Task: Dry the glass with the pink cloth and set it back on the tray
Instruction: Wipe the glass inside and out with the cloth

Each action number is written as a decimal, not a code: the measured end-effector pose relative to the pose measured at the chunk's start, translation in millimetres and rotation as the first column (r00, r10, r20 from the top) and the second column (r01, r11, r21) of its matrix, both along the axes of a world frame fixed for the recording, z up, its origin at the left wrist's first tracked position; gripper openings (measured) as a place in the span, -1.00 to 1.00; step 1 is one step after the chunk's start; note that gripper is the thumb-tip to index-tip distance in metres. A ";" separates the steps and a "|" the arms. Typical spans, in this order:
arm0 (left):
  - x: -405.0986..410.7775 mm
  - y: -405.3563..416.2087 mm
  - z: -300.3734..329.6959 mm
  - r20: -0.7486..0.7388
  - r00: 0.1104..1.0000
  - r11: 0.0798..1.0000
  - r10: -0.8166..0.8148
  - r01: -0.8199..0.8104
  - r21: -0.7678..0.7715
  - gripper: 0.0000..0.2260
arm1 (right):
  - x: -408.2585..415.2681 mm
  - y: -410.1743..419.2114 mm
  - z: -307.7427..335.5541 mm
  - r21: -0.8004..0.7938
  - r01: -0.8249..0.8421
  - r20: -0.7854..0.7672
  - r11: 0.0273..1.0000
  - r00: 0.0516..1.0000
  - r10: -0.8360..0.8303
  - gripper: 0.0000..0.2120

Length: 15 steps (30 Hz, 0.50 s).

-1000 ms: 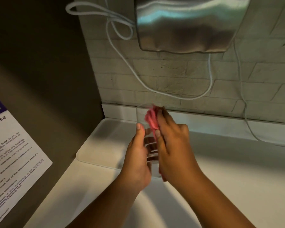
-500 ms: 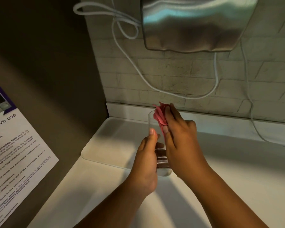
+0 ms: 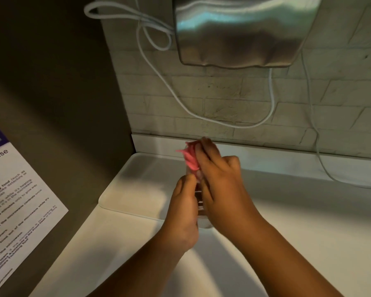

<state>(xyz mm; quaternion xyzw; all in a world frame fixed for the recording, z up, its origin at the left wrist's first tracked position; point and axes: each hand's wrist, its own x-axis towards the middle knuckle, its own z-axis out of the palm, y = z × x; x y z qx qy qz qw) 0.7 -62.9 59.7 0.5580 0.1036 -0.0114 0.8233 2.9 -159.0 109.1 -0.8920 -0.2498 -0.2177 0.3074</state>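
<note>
Hands (image 3: 183, 213) (image 3: 222, 189) grip glass (image 3: 199, 202) w/ pink cloth (image 3: 191, 158) (above tray (image 3: 137, 181)).

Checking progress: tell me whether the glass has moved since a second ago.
No. The left hand holds the glass, the right hand the pink cloth; the glass's base stays at the tray's front edge.

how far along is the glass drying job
Done: the glass is picked up, off the tray. In hand: the left hand holds it while the right hand works the pink cloth at its mouth. Left: finish wiping, set it on the tray.
</note>
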 end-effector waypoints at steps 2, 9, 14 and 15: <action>-5.4 -2.4 0.9 -0.010 0.999 1.000 0.030 -0.030 -0.003 -0.43 | 12.5 -4.1 1.6 0.063 0.074 -0.043 0.995 0.997 -0.071 -0.48; 2.7 8.1 12.3 0.018 0.999 0.999 0.050 -0.050 -0.008 -0.51 | -9.0 1.4 -3.6 0.124 -0.004 -0.054 0.992 0.998 0.011 -0.46; 5.4 10.7 3.5 -0.014 0.999 0.999 -0.036 0.036 0.006 -0.69 | -15.5 10.6 1.2 0.032 -0.055 -0.038 0.998 0.998 0.057 -0.48; 3.3 8.2 4.7 -0.018 0.999 0.999 -0.030 0.030 0.016 -0.67 | -11.4 9.6 3.9 0.009 -0.029 -0.021 1.000 0.999 0.030 -0.47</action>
